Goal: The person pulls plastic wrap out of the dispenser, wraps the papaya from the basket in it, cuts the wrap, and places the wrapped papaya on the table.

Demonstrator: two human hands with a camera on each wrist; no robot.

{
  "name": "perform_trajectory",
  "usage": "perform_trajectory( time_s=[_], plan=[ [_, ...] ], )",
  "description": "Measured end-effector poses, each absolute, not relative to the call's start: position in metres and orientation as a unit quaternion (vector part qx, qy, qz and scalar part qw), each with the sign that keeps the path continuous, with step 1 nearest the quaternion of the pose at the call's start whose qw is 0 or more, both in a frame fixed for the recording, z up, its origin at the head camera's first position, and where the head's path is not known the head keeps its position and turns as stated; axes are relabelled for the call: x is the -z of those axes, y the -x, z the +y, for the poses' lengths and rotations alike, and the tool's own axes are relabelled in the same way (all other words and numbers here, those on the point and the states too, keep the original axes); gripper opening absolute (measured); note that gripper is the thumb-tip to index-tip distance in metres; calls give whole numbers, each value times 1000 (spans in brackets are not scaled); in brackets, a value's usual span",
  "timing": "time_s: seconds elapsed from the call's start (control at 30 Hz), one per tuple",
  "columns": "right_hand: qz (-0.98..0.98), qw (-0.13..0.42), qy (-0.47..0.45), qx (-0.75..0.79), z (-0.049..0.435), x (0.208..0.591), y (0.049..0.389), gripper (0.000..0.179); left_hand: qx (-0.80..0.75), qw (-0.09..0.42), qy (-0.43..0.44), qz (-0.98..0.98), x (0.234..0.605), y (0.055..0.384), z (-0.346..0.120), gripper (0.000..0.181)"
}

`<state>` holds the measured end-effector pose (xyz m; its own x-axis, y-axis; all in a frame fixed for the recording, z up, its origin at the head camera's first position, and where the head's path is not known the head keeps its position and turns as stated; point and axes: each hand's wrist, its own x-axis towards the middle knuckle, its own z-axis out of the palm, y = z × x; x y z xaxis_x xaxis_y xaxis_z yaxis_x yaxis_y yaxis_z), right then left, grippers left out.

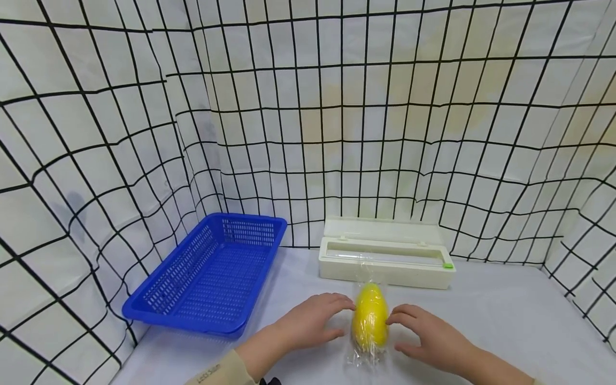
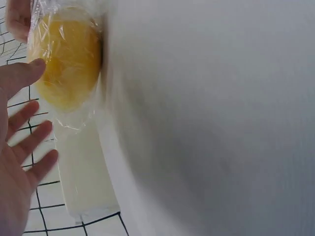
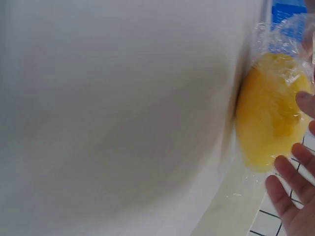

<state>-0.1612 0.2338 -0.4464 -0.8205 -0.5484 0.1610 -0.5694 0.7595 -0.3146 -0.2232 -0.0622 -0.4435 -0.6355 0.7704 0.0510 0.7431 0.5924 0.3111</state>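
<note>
A smooth yellow oval fruit (image 1: 370,315), much like a mango, lies on the white table wrapped in clear cling film (image 1: 363,359). Crinkled film sticks out at both its ends. My left hand (image 1: 315,323) is at its left side, fingers spread and loosely bent, the index fingertip at the film. On the other side is my right hand (image 1: 430,337), its fingers likewise apart and relaxed, fingertips close to the fruit. Both wrist views show the wrapped fruit (image 2: 69,61) between the hands, neither curled round it. Whether the fingertips touch it is hard to tell.
Behind the fruit stands a white cling film dispenser (image 1: 385,271), lid raised, with a roll inside and a green slider (image 1: 448,265). A blue plastic basket (image 1: 183,325) sits at the left. Black wire mesh (image 1: 366,123) over white cloth encloses the table.
</note>
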Motion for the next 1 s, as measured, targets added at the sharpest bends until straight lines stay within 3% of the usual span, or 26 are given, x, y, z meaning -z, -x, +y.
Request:
perform_trajectory(
  time_s=[0.17, 0.3, 0.5, 0.73, 1.0],
  plan=[
    [-892, 106, -435, -68, 232, 449, 165, 48, -36, -64, -555, 829, 438, 222, -66, 48],
    [-845, 170, -506, 8, 229, 451, 171, 49, 20, -111, -604, 789, 436, 220, -63, 50],
    [-804, 198, -558, 54, 222, 452, 178, 46, 61, -132, -635, 759, 439, 218, -55, 46],
    [-771, 226, -587, 99, 213, 454, 180, 35, 44, -173, -643, 744, 448, 217, -52, 23],
    [-774, 245, -569, 130, 211, 460, 177, 40, 23, -163, -623, 765, 449, 215, -51, 8]
  ],
)
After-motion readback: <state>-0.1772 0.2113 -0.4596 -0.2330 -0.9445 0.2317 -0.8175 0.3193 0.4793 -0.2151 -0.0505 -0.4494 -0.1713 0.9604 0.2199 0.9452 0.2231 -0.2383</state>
